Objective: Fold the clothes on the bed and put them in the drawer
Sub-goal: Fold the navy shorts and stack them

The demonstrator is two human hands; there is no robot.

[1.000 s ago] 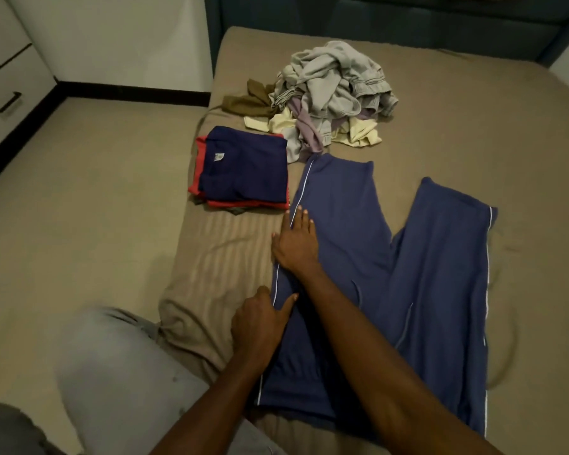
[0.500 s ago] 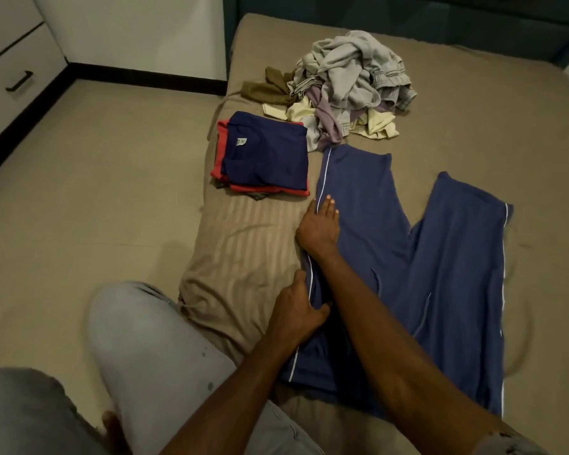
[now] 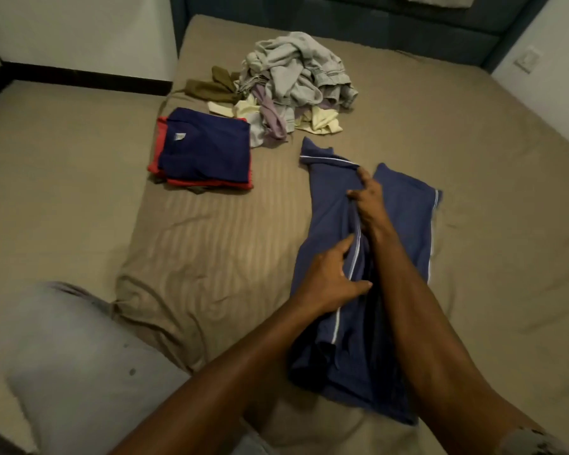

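Both hands, the left hand (image 3: 334, 277) and right hand (image 3: 368, 200), are gripping the blue trousers (image 3: 404, 211) mid-bed, now carrying the left leg, flat a moment ago, rightward over the other, starting the fold.

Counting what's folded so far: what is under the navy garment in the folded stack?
Under the navy garment a red garment shows along the left and front edges, with a bit of olive cloth peeking out below. How many more pieces lie beneath is covered.

Trousers (image 3: 339, 205) lying on bed (image 3: 211, 251), near side; folded stack (image 3: 207, 149) sitting to their left; unfolded pile (image 3: 296, 80) lying behind both.
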